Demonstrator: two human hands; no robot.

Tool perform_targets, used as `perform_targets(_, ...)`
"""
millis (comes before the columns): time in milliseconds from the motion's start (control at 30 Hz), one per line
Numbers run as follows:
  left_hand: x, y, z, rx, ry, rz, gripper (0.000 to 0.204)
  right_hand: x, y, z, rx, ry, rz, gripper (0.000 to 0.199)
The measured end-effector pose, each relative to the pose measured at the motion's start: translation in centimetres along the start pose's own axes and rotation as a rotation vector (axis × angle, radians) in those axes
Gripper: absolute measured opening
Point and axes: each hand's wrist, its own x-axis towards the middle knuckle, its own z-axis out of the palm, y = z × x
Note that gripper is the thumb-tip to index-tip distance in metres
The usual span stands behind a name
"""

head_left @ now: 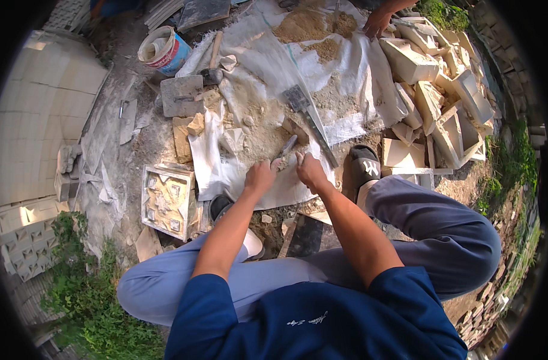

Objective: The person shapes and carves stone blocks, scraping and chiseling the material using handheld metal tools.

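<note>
My left hand (pixel 262 176) is closed at the lower end of a narrow grey blade-like tool (pixel 287 146), which slants up and to the right. Beside it, my right hand (pixel 311 172) is closed in a pinch near the sheet's front edge; what its fingers hold is too small to make out. Both hands are over a white woven sheet (pixel 286 195) strewn with pale sandy powder (pixel 259 135). Just beyond the blade lies a brown block-like piece (pixel 295 129). A long metal bar (pixel 319 137) runs past my right hand, with a grey plate (pixel 296 98) at its far end.
To the left stand a patterned block in a frame (pixel 167 201), a flat float (pixel 182 96), a hammer (pixel 212 75) and a bucket (pixel 164 51). Cast blocks are heaped at right (pixel 436 96). Another person's hand (pixel 379 23) is beside a sand pile (pixel 307 25).
</note>
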Motion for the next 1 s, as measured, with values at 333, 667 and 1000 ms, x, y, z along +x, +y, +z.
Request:
perform_targets(333, 0.4, 0.9, -0.2, -0.096, 0.092, 0.054, 0.049, 2.1, 2.8, -0.3, -0.108, 0.189, -0.200, 0.058)
perform_targets(667, -1.1, -1.7, 0.7, -0.156, 0.159, 0.038, 0.046, -0.1, -0.7, -0.8, 0.084, -0.037, 0.046, 0.057)
perform_targets(1000, -1.4, -3.2, 0.6, -0.168, 0.095, -0.074, 0.051, -0.3, -1.8, -0.9, 0.084, -0.120, 0.030, 0.056)
